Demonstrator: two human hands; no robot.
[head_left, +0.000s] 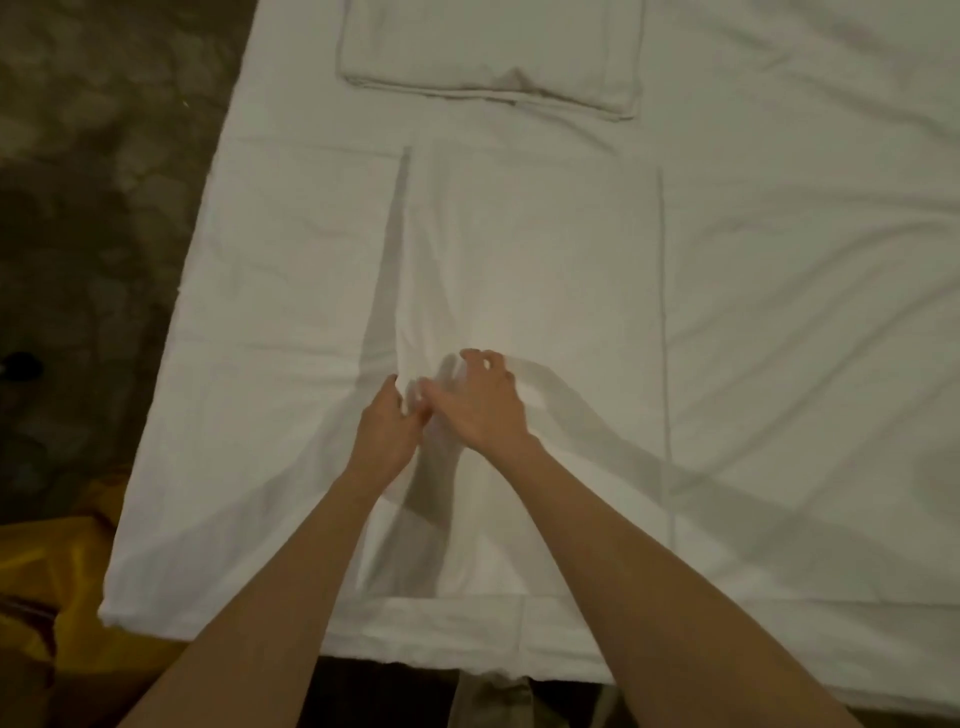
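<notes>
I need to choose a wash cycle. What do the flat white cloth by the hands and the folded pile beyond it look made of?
The flat white cloth: thin woven fabric, probably cotton or a blend, matte; it lies limp with soft creases and a hemmed edge. The folded pile: seemingly the same matte white fabric, layered edges showing; exact fibre cannot be told.

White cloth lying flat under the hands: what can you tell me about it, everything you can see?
The white rectangular cloth looks like thin, soft cotton, hemmed down its right side. It lies spread flat and faintly creased on the white-sheeted surface, its long sides running away from the person. The left hand meets its shadowed left edge; the right hand rests on top with bent fingers. Whether either pinches it is blurred.
</notes>
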